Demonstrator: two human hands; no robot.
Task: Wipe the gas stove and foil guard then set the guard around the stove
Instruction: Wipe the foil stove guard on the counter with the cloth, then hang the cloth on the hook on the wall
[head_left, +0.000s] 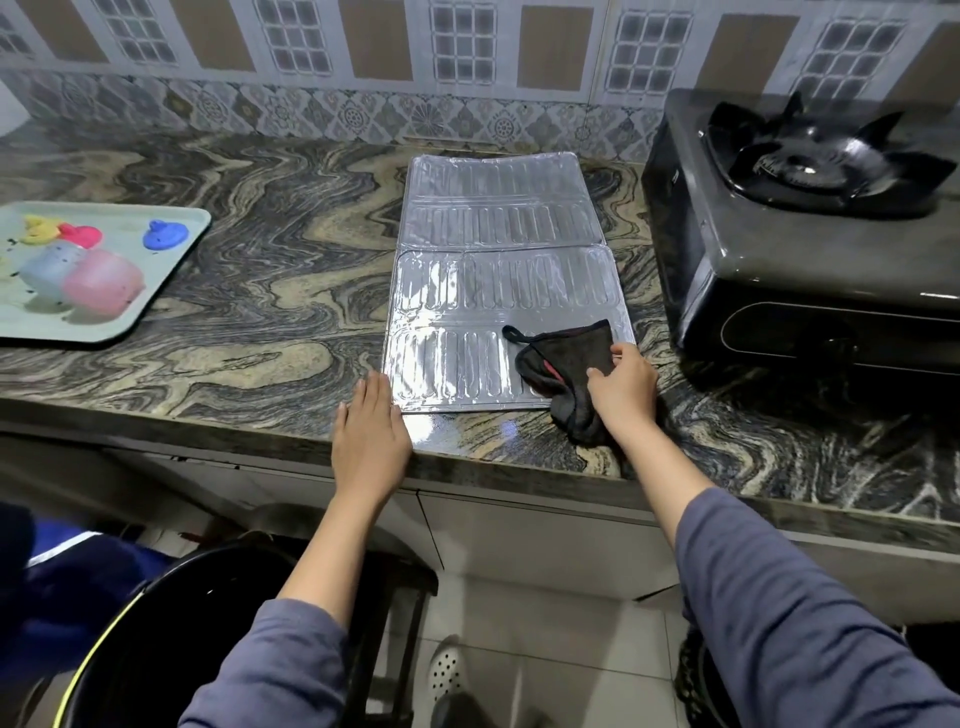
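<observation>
A silver foil guard (498, 270) lies flat on the marbled counter, its panels running from the wall to the front edge. My right hand (623, 389) presses a black cloth (566, 364) onto the guard's near right corner, fingers closed on it. Flat on the counter at the guard's near left corner rests my left hand (371, 436), fingers together, fingertips touching the foil edge. The dark single-burner gas stove (800, 228) stands to the right of the guard, apart from it.
A pale green tray (156, 291) with coloured plastic cups and lids sits at the left of the counter (260, 234). A tiled wall backs the counter. Below the front edge are a black bucket (171, 623), a stool and the floor.
</observation>
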